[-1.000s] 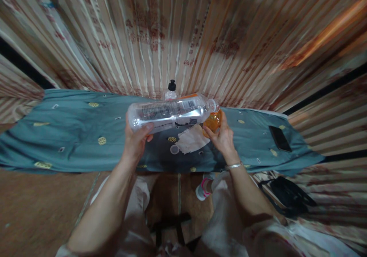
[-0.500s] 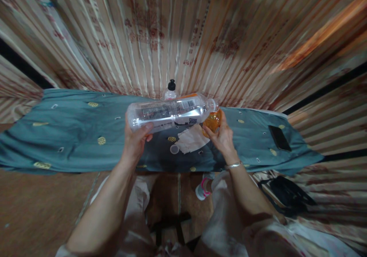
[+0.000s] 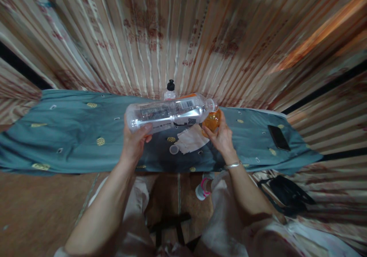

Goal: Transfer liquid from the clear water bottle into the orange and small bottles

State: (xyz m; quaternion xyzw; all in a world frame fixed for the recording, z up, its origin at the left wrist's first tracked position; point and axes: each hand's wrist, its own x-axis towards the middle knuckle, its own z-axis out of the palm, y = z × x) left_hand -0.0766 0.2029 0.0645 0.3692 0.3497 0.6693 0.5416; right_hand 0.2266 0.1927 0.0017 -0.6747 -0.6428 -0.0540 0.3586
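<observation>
A large clear plastic bottle (image 3: 163, 113) with a printed label lies almost level in the air, its neck towards the right. My left hand (image 3: 134, 140) is wrapped round its base end. My right hand (image 3: 220, 134) grips a small bottle with orange-amber contents (image 3: 211, 122), close beneath the clear bottle's uncapped mouth. Whether the two mouths touch, I cannot tell. Below them on the cloth lie a crumpled white tissue (image 3: 190, 140) and a small round white cap (image 3: 173, 149).
Behind the clear bottle stands a bottle with a black top (image 3: 171, 85). A dark phone (image 3: 278, 137) lies on the right of the green patterned cloth (image 3: 74, 134). A black bag (image 3: 289, 194) sits at lower right, and a pleated curtain (image 3: 177, 39) hangs behind.
Hardly anything differs. Both hands keep their hold on the two bottles, and the whole view has shifted very slightly.
</observation>
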